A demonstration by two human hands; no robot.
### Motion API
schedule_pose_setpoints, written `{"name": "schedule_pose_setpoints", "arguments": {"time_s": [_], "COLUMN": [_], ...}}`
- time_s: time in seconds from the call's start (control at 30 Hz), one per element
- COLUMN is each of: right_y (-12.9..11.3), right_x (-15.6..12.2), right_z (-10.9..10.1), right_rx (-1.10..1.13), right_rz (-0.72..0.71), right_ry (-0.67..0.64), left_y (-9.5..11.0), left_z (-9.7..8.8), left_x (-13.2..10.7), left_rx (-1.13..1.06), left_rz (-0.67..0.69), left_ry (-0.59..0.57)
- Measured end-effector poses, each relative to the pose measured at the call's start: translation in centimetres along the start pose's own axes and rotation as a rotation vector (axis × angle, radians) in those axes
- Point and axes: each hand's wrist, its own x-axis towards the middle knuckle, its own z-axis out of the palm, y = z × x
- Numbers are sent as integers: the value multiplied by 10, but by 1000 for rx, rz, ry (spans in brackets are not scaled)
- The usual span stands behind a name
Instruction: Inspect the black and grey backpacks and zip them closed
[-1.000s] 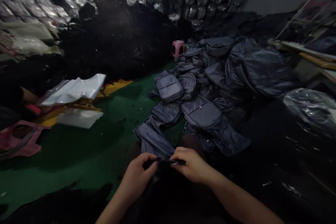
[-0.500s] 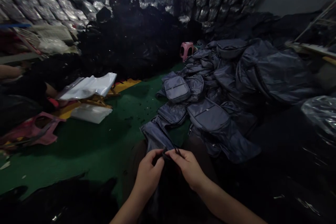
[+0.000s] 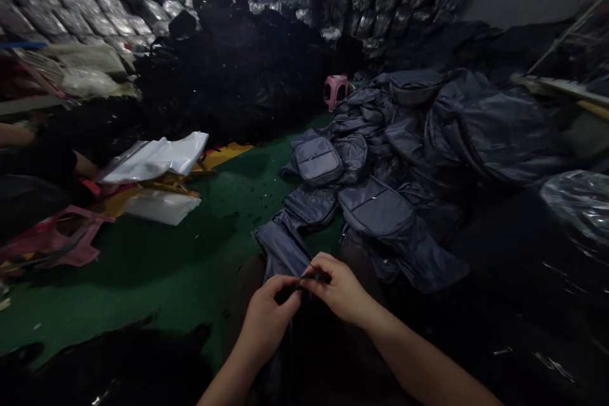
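1. Pinching a thin dark strip (image 3: 324,276) in the fingertips of left hand (image 3: 269,314) and right hand (image 3: 340,288), lower centre of the frame.
2. Facing blue-grey bags (image 3: 378,206) heaped from centre to right.
3. Farther off, facing a pink stool (image 3: 335,82), upper centre.

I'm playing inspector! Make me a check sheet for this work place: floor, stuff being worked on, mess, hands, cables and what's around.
Surface: green floor, small dark specks on it.
Job's things: thin dark piece, too dim to identify.
Clutter: grey-blue bags heaped ahead; pale plastic sheets on the left; pink stool farther back.
Left hand: pinching the piece.
Right hand: pinching it too, close beside the left.
Cables: nothing seen.
Surroundings: shiny wrapped bundles stacked behind.
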Motion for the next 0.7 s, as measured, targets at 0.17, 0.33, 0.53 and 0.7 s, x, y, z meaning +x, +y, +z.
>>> {"name": "schedule_pose_setpoints", "arguments": {"time_s": [0.17,0.33,0.53,0.7], "right_y": [12,18,20,22], "right_x": [-1,-8,-22,-25], "right_z": [18,21,13,15], "right_rx": [443,543,305,174], "right_rz": [360,404,347,328], "right_ry": [172,197,172,148], "left_y": [-6,-22,-25,-25], "left_z": [3,11,13,13], "left_x": [4,9,11,11], "left_rx": [-222,-618,-642,-648], "left_rz": [-97,-293,-332,-327], "left_ry": [-69,-120,-17,4]}}
